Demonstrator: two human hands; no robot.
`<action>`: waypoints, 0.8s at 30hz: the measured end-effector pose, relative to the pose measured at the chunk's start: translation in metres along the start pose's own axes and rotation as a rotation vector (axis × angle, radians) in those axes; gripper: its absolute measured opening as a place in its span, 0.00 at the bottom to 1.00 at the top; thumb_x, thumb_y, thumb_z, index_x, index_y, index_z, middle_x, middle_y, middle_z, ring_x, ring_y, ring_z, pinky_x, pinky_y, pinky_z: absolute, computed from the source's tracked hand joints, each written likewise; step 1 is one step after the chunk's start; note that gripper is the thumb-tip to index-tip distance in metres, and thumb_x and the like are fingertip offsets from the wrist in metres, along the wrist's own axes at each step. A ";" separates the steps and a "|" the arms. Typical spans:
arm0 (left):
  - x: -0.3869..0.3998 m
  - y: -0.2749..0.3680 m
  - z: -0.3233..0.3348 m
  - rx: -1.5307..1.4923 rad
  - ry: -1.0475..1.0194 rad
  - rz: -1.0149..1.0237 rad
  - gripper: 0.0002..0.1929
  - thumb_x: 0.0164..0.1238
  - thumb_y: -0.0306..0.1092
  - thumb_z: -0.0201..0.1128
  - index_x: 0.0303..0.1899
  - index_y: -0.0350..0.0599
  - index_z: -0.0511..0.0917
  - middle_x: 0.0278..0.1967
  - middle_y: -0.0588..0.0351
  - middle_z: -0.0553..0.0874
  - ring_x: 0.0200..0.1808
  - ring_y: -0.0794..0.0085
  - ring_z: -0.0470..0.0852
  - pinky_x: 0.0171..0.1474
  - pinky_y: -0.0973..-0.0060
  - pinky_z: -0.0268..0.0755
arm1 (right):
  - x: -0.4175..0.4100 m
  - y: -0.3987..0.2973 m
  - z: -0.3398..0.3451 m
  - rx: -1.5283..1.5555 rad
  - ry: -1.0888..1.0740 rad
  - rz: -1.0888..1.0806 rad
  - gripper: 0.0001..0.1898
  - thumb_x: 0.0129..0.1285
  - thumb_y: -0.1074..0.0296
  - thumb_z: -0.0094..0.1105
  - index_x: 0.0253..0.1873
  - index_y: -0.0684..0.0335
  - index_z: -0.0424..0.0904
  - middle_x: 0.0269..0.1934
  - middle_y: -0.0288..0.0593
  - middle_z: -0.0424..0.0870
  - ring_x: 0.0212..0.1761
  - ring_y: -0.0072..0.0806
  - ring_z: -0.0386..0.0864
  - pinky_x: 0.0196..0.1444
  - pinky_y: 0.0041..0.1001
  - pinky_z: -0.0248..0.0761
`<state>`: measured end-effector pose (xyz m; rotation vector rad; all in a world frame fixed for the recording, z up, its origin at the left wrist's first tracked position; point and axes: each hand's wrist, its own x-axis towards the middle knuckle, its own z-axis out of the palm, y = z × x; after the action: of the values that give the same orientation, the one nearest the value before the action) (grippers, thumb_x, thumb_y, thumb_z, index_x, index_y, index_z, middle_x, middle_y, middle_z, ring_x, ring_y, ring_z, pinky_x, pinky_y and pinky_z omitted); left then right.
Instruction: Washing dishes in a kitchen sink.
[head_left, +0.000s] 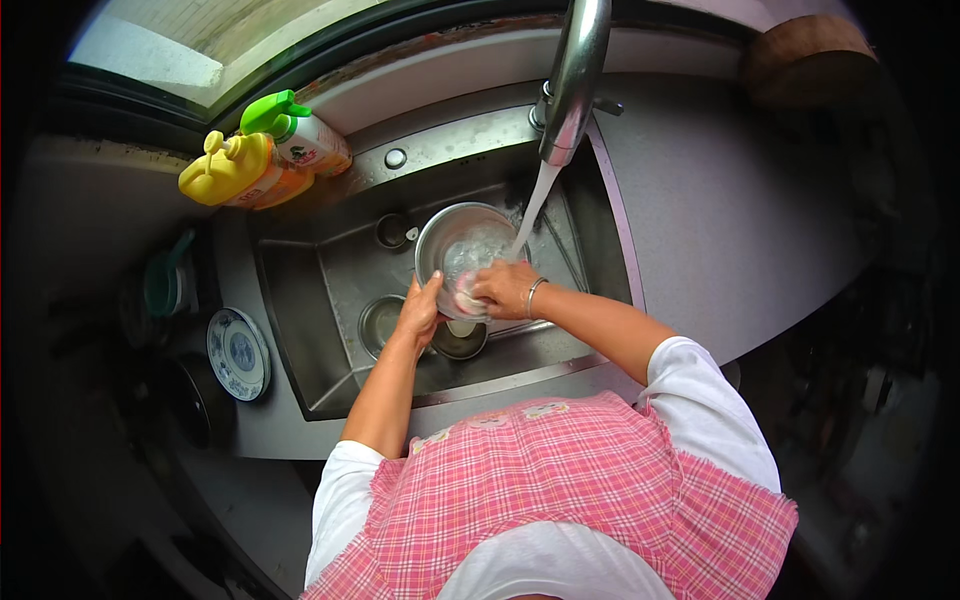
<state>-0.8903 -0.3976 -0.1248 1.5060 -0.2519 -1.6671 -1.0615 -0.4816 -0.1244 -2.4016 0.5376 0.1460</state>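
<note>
A metal bowl is held tilted over the stainless steel sink. My left hand grips its left rim, thumb on the edge. Inside the bowl, my right hand presses a pale pink and white cloth or sponge against the wall. Water runs from the faucet into the bowl, where it splashes. Two smaller metal bowls rest in the sink below my hands: one on the left and one partly hidden beneath the held bowl.
Chopsticks lie along the sink's right side. Left of the sink stand a yellow pump bottle, a spray bottle with a green head and a stack of blue-patterned plates. A round wooden block sits at the back right of the grey counter.
</note>
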 end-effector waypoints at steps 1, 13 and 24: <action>-0.005 0.004 0.001 0.098 0.084 0.025 0.20 0.67 0.41 0.49 0.56 0.44 0.62 0.43 0.50 0.78 0.43 0.63 0.79 0.36 0.63 0.79 | -0.002 0.011 0.006 -0.107 0.011 0.063 0.12 0.46 0.63 0.57 0.38 0.57 0.77 0.36 0.42 0.76 0.38 0.39 0.75 0.38 0.36 0.72; -0.004 0.067 0.036 1.617 0.235 0.658 0.20 0.46 0.22 0.50 0.42 0.52 0.81 0.40 0.54 0.82 0.39 0.61 0.82 0.41 0.68 0.73 | 0.009 -0.006 -0.037 0.197 0.525 0.104 0.21 0.46 0.69 0.57 0.49 0.57 0.71 0.38 0.49 0.77 0.41 0.44 0.75 0.45 0.35 0.70; 0.029 0.046 0.014 -0.215 0.406 0.427 0.08 0.58 0.24 0.56 0.39 0.37 0.78 0.35 0.57 0.81 0.32 0.71 0.78 0.42 0.77 0.69 | -0.005 0.016 0.000 1.453 0.452 0.537 0.16 0.49 0.71 0.59 0.45 0.63 0.71 0.32 0.38 0.77 0.32 0.25 0.77 0.31 0.27 0.74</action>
<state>-0.8798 -0.4514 -0.1117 1.4661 -0.1532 -0.9969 -1.0723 -0.4912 -0.1329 -0.8273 1.0112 -0.4361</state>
